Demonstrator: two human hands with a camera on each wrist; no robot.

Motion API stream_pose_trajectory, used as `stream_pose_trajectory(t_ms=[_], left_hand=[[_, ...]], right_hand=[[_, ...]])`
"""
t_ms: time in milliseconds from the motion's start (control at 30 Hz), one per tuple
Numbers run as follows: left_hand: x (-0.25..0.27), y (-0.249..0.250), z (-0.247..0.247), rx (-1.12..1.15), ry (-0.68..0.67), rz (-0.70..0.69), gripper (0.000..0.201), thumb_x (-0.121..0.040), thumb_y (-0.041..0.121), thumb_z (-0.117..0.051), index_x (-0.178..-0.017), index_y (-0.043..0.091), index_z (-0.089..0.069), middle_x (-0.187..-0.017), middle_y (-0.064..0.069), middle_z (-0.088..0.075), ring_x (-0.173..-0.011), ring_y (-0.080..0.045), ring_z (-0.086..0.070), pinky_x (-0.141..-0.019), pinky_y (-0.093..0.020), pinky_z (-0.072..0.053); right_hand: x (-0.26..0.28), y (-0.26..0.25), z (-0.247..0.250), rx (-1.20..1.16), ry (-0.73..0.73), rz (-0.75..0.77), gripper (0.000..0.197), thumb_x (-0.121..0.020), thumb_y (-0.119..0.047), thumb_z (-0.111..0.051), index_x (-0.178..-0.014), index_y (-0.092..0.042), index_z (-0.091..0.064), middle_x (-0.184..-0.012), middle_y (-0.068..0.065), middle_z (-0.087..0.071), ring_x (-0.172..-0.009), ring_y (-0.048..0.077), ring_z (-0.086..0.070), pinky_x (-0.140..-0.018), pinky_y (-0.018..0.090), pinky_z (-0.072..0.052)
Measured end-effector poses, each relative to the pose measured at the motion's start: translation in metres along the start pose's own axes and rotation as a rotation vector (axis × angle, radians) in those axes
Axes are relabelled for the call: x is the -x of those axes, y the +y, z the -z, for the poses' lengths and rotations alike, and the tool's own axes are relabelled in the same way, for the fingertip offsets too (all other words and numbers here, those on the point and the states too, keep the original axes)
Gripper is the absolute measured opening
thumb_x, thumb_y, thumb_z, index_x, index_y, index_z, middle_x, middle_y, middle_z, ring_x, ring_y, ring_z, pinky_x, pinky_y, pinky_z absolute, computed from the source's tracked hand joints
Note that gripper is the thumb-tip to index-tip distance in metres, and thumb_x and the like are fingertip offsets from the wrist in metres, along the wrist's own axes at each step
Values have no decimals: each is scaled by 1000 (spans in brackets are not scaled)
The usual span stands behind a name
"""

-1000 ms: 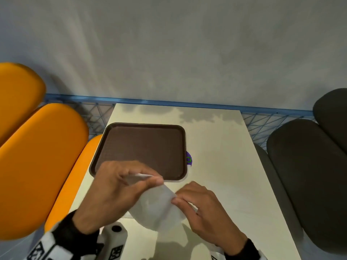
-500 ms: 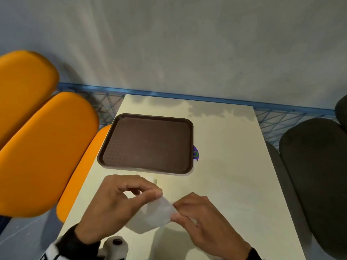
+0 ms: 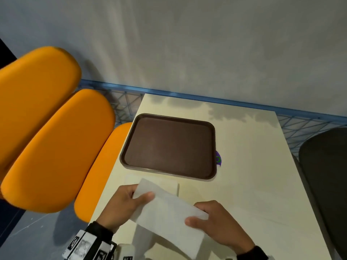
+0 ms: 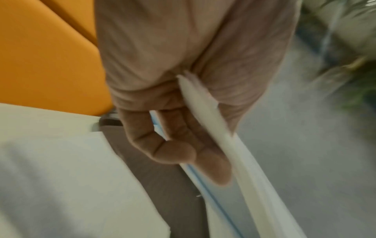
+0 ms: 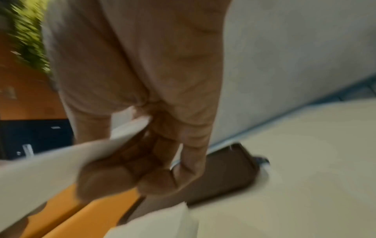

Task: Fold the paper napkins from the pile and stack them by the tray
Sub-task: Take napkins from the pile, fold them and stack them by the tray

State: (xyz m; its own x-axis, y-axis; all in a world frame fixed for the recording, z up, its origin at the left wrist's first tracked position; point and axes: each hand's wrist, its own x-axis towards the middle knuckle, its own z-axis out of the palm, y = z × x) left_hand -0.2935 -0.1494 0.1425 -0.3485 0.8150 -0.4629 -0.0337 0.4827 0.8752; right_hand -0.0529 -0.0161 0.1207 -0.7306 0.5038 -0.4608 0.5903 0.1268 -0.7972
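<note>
Stretching between both hands just in front of the tray, the napkin ran its long axis slantwise, one end toward the tray and left, the other toward the person and right. The left hand pinched the far end between thumb and fingers, and the right hand pinched the near end. Half a second earlier it had been a smaller bunched shape between closer hands.

Left hand raised above table level, thumb laid over the top, fingers curled beneath, a sheet pinched betw. them. Right hand held lower and nearer, thumb pressed on top, fingers tucked under. Both wrists seen in dark cuffs, palms turned inward.
</note>
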Motion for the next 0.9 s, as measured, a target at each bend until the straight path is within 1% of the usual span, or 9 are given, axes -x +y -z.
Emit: stream_pose_trajectory(t_ms=[67,133,233,300,367,533,667,800,900], left_hand=[[-15,-28,21,65,41,91,23,-91,27,-67,-102,9,-76,-99,-10,-78,-91,-29,-75,-86,-48,-58],[-31,-54,38,88,74,178,18,-96,18,-62,-104,8,-75,-100,-11,-77,-91,-30,-74,-88,-50,-58],[-57,-80,54,78,145,239,15,-96,13,-63,-91,8,-76,-85,-8,-77,-75,-29,-73,-73,-43,-59],[-75,-88,60,18,231,255,26,-93,14,-68,-67,12,-68,-62,-1,-68,-59,-22,-61,-60,-33,-49],[-91,-95,64,-53,323,266,35,-89,17,-72,-57,14,-57,-55,0,-59,-56,-21,-52,-58,-31,-43],[-114,-113,68,-191,424,273,16,-86,24,-76,-76,14,-67,-83,-5,-72,-81,-25,-65,-74,-34,-52],[-118,-119,68,-245,411,248,15,-87,26,-74,-79,17,-66,-84,-3,-70,-84,-25,-66,-80,-40,-56],[-115,-112,67,-282,437,229,15,-88,27,-73,-84,16,-62,-86,-1,-67,-87,-25,-64,-81,-40,-55],[-106,-106,56,-511,556,-75,18,-90,26,-68,-103,20,-57,-106,2,-56,-92,-14,-55,-81,-33,-51]], right_hand=[[-21,10,-20,-197,47,-101,25,-84,-29,-76,-72,-12,-64,-70,-7,-64,-65,8,-54,-64,25,-38],[-47,17,-41,-437,122,-224,16,-85,-20,-75,-90,-5,-75,-90,7,-77,-76,16,-66,-69,32,-47],[-85,19,-64,-476,298,-308,44,-69,-35,-75,-84,5,-66,-80,20,-69,-70,20,-61,-65,33,-45],[-105,18,-74,-413,415,-318,32,-69,-36,-74,-60,-10,-57,-58,3,-52,-59,18,-47,-62,30,-37],[-120,15,-79,-380,481,-363,44,-80,-26,-75,-45,-21,-50,-46,-12,-43,-54,16,-41,-60,29,-35],[-142,29,-90,-364,612,-454,35,-81,-21,-75,-54,-15,-54,-55,-7,-56,-63,20,-54,-62,29,-41],[-146,37,-92,-251,628,-494,24,-78,-26,-78,-64,-16,-62,-71,-2,-67,-74,21,-63,-70,29,-48],[-140,34,-94,-171,635,-477,22,-78,-29,-78,-76,-21,-58,-85,-3,-65,-83,21,-63,-76,34,-52],[-134,25,-104,120,832,-94,19,-89,-32,-67,-99,-29,-51,-103,-8,-53,-97,17,-57,-85,37,-51]])
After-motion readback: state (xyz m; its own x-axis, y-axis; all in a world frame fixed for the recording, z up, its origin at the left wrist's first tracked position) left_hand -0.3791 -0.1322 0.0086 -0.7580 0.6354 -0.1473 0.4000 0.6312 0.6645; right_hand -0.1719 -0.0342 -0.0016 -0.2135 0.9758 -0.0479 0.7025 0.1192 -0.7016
